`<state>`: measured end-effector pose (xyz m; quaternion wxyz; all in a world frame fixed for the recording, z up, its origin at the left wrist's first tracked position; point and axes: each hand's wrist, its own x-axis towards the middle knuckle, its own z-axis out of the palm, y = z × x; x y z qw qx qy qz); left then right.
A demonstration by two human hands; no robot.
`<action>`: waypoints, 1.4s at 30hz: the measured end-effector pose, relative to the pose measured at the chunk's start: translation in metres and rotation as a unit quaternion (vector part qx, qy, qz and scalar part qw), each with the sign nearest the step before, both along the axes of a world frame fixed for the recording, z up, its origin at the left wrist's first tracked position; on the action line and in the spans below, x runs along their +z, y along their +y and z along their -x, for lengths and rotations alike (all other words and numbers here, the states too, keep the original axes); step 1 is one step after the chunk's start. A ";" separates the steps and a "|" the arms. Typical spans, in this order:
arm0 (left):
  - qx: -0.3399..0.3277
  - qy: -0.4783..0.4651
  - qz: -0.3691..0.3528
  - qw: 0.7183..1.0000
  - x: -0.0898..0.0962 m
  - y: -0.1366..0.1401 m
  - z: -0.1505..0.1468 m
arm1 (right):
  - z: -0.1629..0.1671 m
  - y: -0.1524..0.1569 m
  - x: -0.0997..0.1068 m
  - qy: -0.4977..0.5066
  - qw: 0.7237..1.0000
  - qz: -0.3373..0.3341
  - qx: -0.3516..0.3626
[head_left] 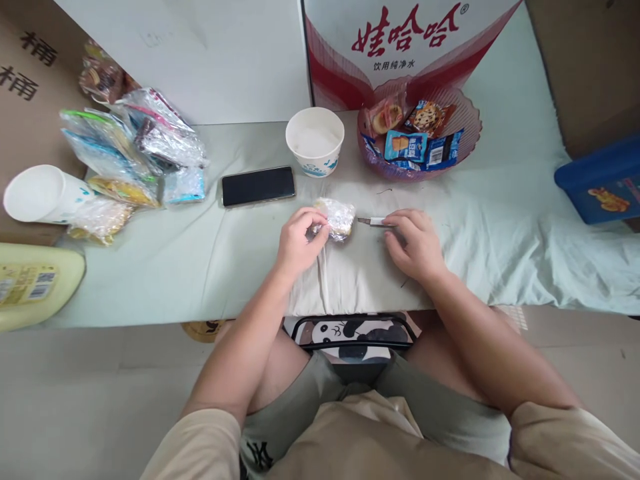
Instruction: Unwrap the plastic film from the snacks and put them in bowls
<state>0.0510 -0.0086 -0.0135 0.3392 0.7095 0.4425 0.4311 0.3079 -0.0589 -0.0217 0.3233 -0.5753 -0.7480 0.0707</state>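
Observation:
Near the front middle of the cloth-covered table lies a small bundle in clear plastic wrap (341, 217), yellowish underneath. My left hand (301, 241) pinches its left edge between thumb and fingers. To the right, a utility knife (374, 221) with a pale handle lies low over the cloth, its blade pointing at the bundle, a small gap apart. My right hand (414, 245) has its fingers closed over the handle's right end, which they hide. Just behind the bundle stands a white paper cup (315, 143), with a dark-screened phone (259, 186) to its left.
A pink ribbed bowl (467, 127) holds several snack packets at back right. Bagged items (115, 150) and a tipped paper cup (43, 195) crowd the left. A yellow bottle (37, 287), a blue container (600, 180) and large boxes (240, 60) edge the table.

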 end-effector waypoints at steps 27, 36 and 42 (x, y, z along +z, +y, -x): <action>-0.201 0.026 -0.002 0.979 -0.006 -0.010 -0.026 | 0.000 -0.032 0.026 -0.034 0.975 -0.004 0.218; 0.012 -0.173 0.223 0.959 0.008 -0.010 0.004 | -0.018 -0.026 0.029 -0.055 0.994 0.065 0.070; 0.197 -0.194 0.294 0.915 0.003 -0.002 0.028 | -0.034 -0.014 0.025 -0.017 0.994 0.065 -0.083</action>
